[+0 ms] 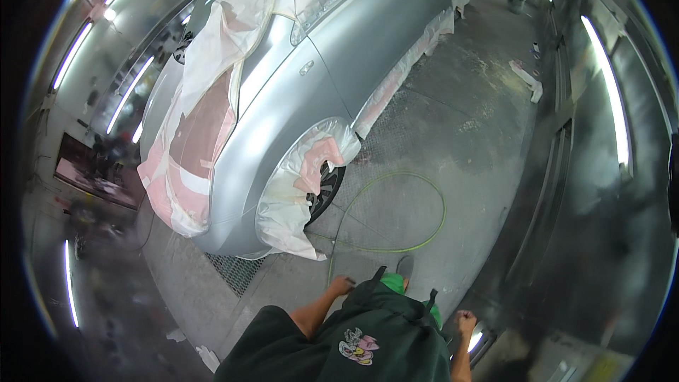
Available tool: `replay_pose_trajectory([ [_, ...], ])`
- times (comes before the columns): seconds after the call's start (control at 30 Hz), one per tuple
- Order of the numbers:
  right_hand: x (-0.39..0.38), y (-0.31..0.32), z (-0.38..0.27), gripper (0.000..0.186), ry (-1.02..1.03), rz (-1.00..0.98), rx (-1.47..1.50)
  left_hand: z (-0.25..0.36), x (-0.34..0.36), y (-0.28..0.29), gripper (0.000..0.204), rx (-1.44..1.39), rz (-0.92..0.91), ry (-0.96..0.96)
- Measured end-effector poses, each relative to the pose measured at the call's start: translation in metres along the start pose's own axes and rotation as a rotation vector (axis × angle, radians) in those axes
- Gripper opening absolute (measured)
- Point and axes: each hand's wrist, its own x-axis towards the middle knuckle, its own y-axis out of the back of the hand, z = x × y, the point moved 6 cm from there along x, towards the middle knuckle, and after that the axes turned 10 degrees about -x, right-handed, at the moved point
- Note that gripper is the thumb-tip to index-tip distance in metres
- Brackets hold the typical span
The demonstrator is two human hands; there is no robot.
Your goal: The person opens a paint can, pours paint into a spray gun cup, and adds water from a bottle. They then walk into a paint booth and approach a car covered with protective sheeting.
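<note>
My left hand (341,285) is at my waist, fingers curled; whatever may be inside them is hidden. Beside that wrist runs a thin yellow-green hose (441,221), looped on the floor ahead, and I cannot tell whether the hand grips it. My right hand (465,322) hangs at my right side in a loose fist, with nothing showing in it. Ahead stands a silver car (283,110). White and pink masking sheets (189,134) cover its front opening and glass. More masking paper (286,198) hangs partly loose over the wheel (327,194), which shows at one side.
A floor grate (235,274) lies by the car's front corner. Crumpled paper (527,81) is on the floor near the right wall, which carries a long light (610,92). Masking paper (410,64) trails along the car's lower side. Light tubes (73,55) line the left wall.
</note>
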Motion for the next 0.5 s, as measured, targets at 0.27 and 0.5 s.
replay_pose_trajectory([
  [0.27,0.066,0.043,0.049,0.014,-0.234,-0.036,-0.403,0.168,0.236,0.076,0.02,-1.06,0.129,0.231],
  [0.5,0.239,0.066,-0.074,0.014,-0.128,-0.143,-0.305,0.148,0.31,0.075,0.026,-0.27,0.221,0.089],
])
